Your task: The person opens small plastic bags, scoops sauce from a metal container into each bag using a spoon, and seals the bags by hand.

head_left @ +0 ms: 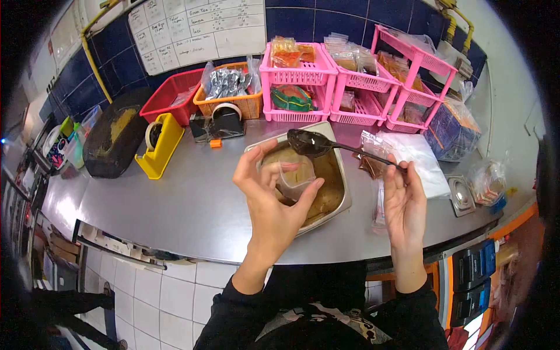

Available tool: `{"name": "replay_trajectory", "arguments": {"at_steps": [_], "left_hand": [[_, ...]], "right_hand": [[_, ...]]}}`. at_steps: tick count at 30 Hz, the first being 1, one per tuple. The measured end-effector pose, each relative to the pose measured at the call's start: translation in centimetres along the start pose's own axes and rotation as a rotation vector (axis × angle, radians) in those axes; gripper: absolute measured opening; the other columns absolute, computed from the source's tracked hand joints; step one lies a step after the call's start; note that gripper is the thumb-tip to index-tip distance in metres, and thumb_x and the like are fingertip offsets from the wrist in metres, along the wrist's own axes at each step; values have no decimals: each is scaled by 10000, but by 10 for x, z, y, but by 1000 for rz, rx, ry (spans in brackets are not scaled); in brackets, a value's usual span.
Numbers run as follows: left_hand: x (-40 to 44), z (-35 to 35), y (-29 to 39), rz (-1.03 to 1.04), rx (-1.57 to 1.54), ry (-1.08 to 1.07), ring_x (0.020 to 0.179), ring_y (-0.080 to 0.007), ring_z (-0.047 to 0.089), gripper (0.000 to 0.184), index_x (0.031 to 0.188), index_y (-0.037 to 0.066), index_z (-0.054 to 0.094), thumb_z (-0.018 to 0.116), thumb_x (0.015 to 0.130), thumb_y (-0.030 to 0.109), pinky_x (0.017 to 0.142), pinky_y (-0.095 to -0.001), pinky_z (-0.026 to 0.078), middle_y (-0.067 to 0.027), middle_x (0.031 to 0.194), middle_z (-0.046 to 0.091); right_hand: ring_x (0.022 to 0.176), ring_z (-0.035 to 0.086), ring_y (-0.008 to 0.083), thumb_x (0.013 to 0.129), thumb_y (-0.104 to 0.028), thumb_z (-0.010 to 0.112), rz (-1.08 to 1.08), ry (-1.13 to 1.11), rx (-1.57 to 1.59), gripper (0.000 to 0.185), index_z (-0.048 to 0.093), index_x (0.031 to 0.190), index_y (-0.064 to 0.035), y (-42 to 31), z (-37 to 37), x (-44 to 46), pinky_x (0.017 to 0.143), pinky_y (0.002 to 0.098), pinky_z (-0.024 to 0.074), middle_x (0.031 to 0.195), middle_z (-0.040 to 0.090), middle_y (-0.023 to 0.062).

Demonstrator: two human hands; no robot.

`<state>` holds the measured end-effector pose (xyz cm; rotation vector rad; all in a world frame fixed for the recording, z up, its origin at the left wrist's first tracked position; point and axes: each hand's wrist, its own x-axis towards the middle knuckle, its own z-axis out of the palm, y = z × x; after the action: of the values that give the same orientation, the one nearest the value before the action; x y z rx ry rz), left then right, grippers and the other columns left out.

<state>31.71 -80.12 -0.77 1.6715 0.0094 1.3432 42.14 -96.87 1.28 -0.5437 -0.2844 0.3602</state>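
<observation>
In the head view my left hand (pixel 269 201) holds a small clear plastic bag (pixel 298 182), its mouth spread between thumb and fingers. The bag is above a rectangular metal pan (pixel 345 198) with brownish liquid in it. My right hand (pixel 406 204) grips the thin handle of a black ladle (pixel 311 143), fingertips pinching near its end. The ladle's bowl is over the far side of the pan, just beyond the bag, and looks dark and wet. Whether the bag has anything in it, I cannot tell.
Pink tiered baskets (pixel 297 76) with packets line the back, beside an orange basket (pixel 230 105) and a red basket (pixel 169 100). A yellow tape dispenser (pixel 163 146) stands left. White sheets (pixel 417 160) and a metal lid (pixel 461 195) lie right. Another person's legs (pixel 76 309) show lower left.
</observation>
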Motion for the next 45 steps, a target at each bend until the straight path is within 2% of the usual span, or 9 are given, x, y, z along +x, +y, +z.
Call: {"name": "replay_trajectory", "arguments": {"at_steps": [7,12,15,18,24,28,32,35,45], "left_hand": [[-4,-25,20,10,1,121,874,-216,569,940,1292,108,186,804,595,-20,822,-332,484,-205,1263,375],[-23,-35,43,25,106,-50,832,-218,564,819,1328,73,199,728,703,59,760,-308,513,-192,1294,409],[-36,-10,53,89,-35,-153,807,-208,559,843,1302,49,212,768,675,139,718,-292,518,-177,1238,426],[-61,14,87,374,59,-314,811,-138,508,395,1131,37,416,620,858,237,716,-291,441,-92,928,531],[-141,36,92,-125,-531,-631,796,-198,551,890,1276,51,220,812,626,187,694,-295,515,-148,1161,427],[-160,59,125,-326,-635,-764,791,-194,546,926,1262,63,213,845,601,207,693,-303,501,-126,1127,414],[-175,84,139,-305,-687,-864,917,-222,542,804,1253,69,204,759,672,41,779,-285,475,-164,1151,455],[-177,105,136,3,-500,-856,895,-260,576,807,1251,45,204,773,678,61,716,-284,513,-176,1170,436],[-195,144,169,-115,-529,-811,906,-260,567,797,1246,20,201,772,698,113,798,-325,494,-177,1142,456]], "right_hand": [[887,623,225,956,-201,446,-197,-56,-357,193,494,1005,-20,12,-21,4,819,338,514,1066,585,186],[1009,579,235,840,-108,604,80,-332,-703,440,431,1235,-23,41,-45,-28,881,364,473,1172,530,168],[1145,470,311,734,-96,683,-567,-73,-1360,707,345,1353,-43,9,-34,-75,956,408,384,1343,371,200],[1129,468,352,655,-62,692,-941,148,-1545,642,471,1258,-48,-17,-43,-133,952,410,367,1297,427,187],[889,542,308,679,-14,566,-1610,746,-2196,264,564,942,-30,-251,-83,-250,795,414,406,895,576,128],[1118,422,281,701,-127,565,-1221,1596,-2697,391,483,1078,-63,-445,-150,-349,867,493,285,1047,534,84],[1204,351,283,711,-139,539,-1103,1919,-2760,453,456,1152,-74,-536,-192,-410,904,541,221,1085,511,46],[1198,360,269,714,-156,535,-1138,1892,-2794,477,445,1176,-83,-557,-199,-413,904,530,215,1061,524,27],[1172,389,226,719,-152,554,-1294,1764,-2713,569,409,1267,-95,-552,-219,-426,926,512,199,975,537,-11]]}}
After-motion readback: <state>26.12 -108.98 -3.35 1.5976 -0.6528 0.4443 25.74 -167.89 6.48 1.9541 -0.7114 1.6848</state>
